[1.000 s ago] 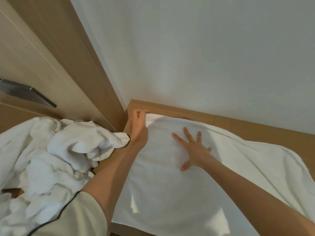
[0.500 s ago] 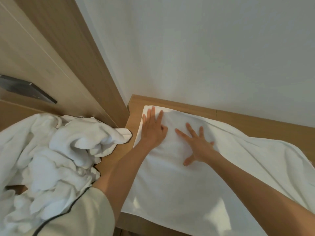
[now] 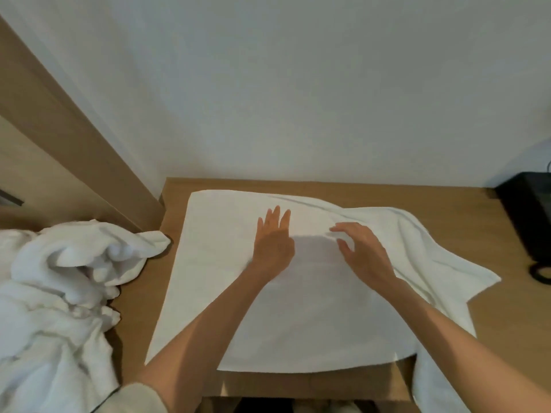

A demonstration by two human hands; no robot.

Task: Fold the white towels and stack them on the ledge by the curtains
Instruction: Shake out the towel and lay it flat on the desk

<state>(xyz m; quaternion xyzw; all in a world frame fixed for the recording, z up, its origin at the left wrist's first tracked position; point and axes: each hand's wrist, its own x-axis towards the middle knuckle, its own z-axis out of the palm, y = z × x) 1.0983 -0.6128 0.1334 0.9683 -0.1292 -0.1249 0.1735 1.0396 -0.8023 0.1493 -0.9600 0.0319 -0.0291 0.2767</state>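
A white towel [image 3: 220, 287] lies spread over the wooden table top [image 3: 456, 201], its left part smooth and its right part wrinkled and hanging over the front edge. My left hand [image 3: 272, 242] presses flat on the towel's middle, fingers together and pointing at the wall. Just to its right, my right hand [image 3: 362, 253] hovers with curled, spread fingers, touching the cloth near a raised fold. Neither hand grips anything.
A heap of crumpled white towels [image 3: 56, 290] fills the left side, one tip reaching the table corner. A wooden door frame [image 3: 74, 135] rises at the left, a white wall behind. A black device [image 3: 530, 222] with a cable sits at the far right.
My left hand slid right from the towel's far left corner to its middle. My right hand moved right and lifted its palm. The view swung right, showing the black device.
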